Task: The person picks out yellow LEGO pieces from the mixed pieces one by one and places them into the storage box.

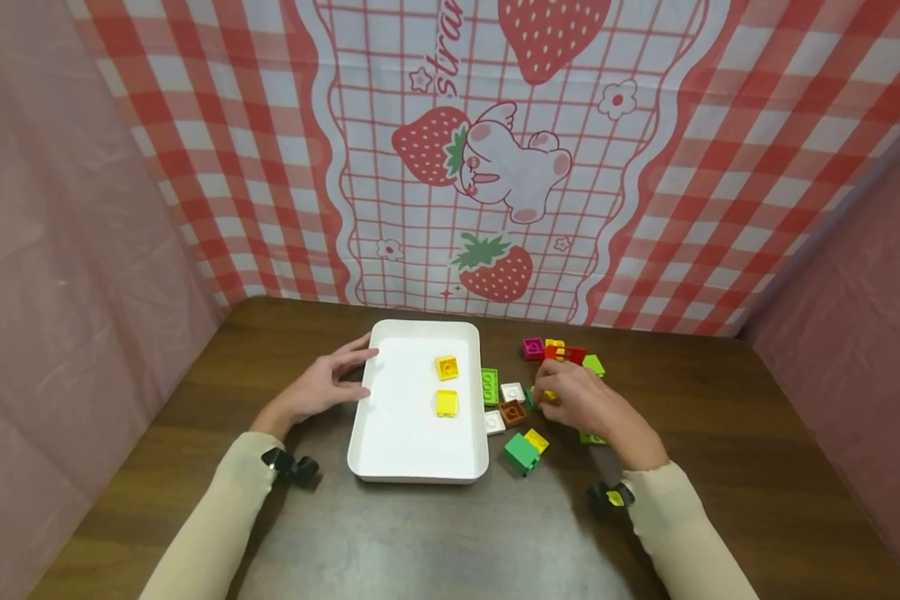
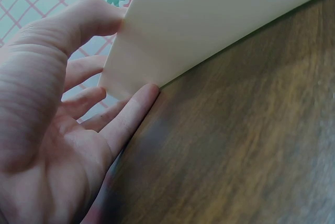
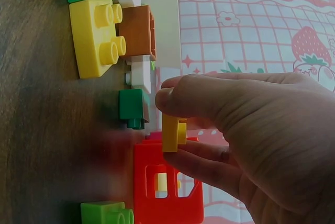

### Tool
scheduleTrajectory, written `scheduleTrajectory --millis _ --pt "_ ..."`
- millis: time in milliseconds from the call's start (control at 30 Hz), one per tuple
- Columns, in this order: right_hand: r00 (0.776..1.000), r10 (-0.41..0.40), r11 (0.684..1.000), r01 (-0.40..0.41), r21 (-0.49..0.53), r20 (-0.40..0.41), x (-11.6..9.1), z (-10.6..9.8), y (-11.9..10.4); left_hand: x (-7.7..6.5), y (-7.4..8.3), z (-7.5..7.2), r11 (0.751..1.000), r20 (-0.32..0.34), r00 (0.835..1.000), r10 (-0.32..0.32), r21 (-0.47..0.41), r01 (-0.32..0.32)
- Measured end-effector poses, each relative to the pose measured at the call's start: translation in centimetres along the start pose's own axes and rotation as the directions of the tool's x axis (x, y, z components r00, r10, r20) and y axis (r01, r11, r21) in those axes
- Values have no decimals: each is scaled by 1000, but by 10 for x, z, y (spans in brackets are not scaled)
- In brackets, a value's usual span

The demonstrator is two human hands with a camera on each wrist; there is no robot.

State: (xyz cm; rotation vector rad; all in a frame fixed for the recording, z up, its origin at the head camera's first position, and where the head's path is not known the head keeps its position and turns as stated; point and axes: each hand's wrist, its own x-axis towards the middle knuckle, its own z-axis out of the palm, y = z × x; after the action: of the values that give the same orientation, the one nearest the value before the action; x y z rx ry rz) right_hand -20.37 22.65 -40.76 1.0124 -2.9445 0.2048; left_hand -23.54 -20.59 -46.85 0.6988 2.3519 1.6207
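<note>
In the head view my left hand [image 1: 326, 383] touches the left side of a white tray [image 1: 390, 467], thumb and fingers spread. The left wrist view shows its fingertips against the tray's rim and outer wall. Two yellow toy bricks, one upper [image 1: 447, 367] and one lower [image 1: 446, 403], lie inside the tray. To the tray's right, my right hand [image 1: 581, 396] is over a loose group of bricks. It pinches a yellow brick [image 3: 169, 132] between thumb and fingers, close to a dark green brick [image 3: 133, 104] and a red window-frame piece [image 3: 141, 182].
Around the right hand lie a magenta brick [image 1: 532, 348], a lime brick [image 1: 490, 387], a brown brick [image 1: 513, 412], white bricks [image 1: 512, 392], and a green brick [image 1: 521, 453] beside a yellow one [image 1: 537, 440]. A checked strawberry cloth [image 1: 270, 167] hangs behind the wooden table [image 1: 307, 533].
</note>
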Motion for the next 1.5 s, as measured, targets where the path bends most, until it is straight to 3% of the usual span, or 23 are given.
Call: scheduleTrajectory --millis 433,933,1500 --pt "1000 -25 1000 25 9 -19 6 1 -1 -1 -3 0 1000 0 1000 -2 -11 2" --pt "999 40 997 -41 60 27 17 -12 -4 1 -4 0 1000 -4 1000 11 9 -11" --pt "999 33 998 -31 63 -37 25 -31 -7 1 -2 0 1000 -6 1000 0 -5 0"
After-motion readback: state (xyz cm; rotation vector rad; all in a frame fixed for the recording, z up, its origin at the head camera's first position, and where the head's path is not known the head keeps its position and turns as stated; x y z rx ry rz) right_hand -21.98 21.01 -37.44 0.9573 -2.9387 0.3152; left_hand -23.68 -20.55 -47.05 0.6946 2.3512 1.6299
